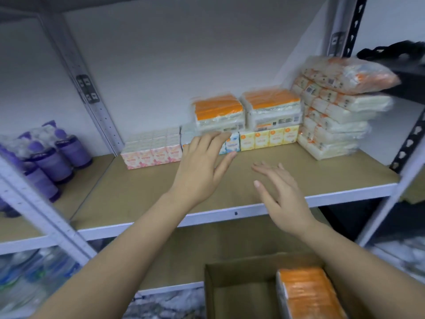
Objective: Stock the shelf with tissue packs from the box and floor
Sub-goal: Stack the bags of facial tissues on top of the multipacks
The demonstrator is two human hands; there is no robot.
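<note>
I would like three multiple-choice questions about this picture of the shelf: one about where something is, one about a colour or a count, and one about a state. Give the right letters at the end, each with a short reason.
1. Where do the two orange-topped tissue packs sit?
A. on the floor
B. on top of a row of small cartons, on the shelf
C. inside the box

2. What colour are the bottles on the shelf at the left?
A. purple
B. green
C. red

3. What do the hands hold?
A. the left hand grips a pack
B. the right hand grips a pack
C. both hold nothing

Answers:
1 B: both packs lie on the row of small cartons at the back of the shelf.
2 A: bodies and caps look purple.
3 C: the left hand and the right hand have spread fingers with nothing in them, while the box below holds one more orange pack.
</note>
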